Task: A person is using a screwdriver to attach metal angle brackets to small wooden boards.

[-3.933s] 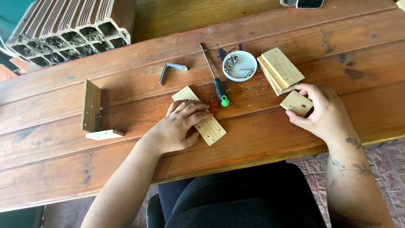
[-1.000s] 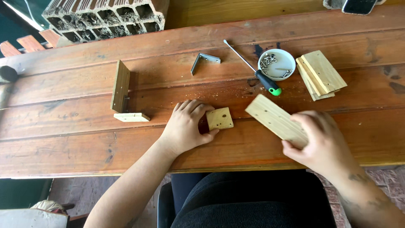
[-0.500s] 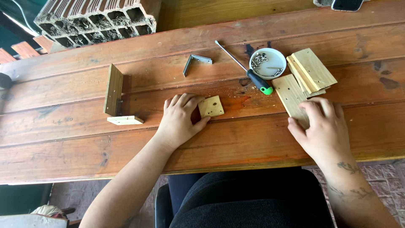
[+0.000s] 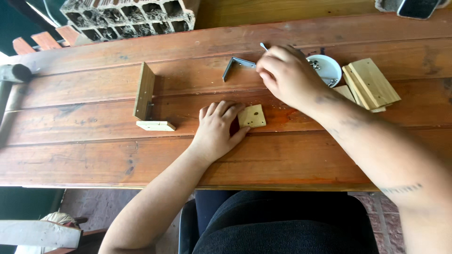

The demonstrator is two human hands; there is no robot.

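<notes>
My left hand (image 4: 215, 130) lies flat on the wooden table (image 4: 84, 160), its fingers spread. Index finger and thumb touch the left edge of a small square wooden piece (image 4: 252, 116) with holes in it. My right hand (image 4: 288, 75) reaches across the table, its fingers curled down over the right end of a grey metal angle bracket (image 4: 234, 66). The tip of a screwdriver (image 4: 262, 45) pokes out from under that hand, which hides the rest of it. Whether the fingers grip the bracket is hidden.
A white bowl of screws (image 4: 329, 66) and a stack of wooden boards (image 4: 372, 84) sit to the right. An upright board joined to a small base piece (image 4: 145, 94) stands to the left. A hollow clay brick (image 4: 132, 16) and a phone (image 4: 416, 7) lie at the far edge.
My right hand has put the long board down by the stack and moved left over the screwdriver to the bracket. My left hand stays by the square piece.
</notes>
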